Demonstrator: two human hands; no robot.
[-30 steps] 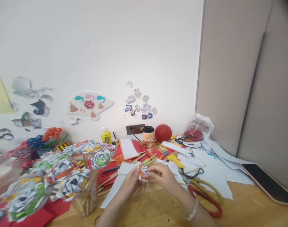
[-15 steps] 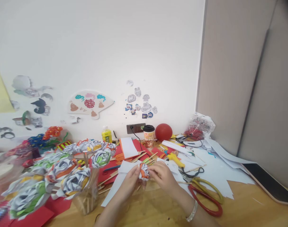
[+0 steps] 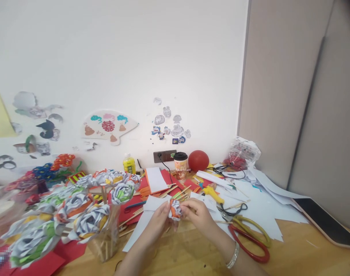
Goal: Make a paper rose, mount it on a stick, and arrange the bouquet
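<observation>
"What's the biggest thing before you?"

"A white wall (image 3: 134, 57) with paper cutouts stuck to it, and below it my wooden table (image 3: 189, 257)."

"And on the table?"

"To my left, a crowd of folded paper flowers (image 3: 90, 220), white with orange, green and yellow. To my right, loose white sheets (image 3: 261, 203) overlap, and a dark-screened tablet (image 3: 327, 224) lies near the edge. Closer in are two looped handles (image 3: 260, 259), one red, one olive. Farther back, a lidded paper cup (image 3: 180, 168) stands upright just beside a round red balloon (image 3: 198, 160)."

"Your hands?"

"Close together, over the table. My left hand (image 3: 157, 218) grips the left side of a small paper flower (image 3: 175, 209), white and orange, and my right hand (image 3: 200, 216) pinches its right edge. So the flower sits between them, in front of some thin sticks (image 3: 184, 193)."

"Anything smaller?"

"A glittering bracelet (image 3: 235, 256) around my right wrist."
</observation>
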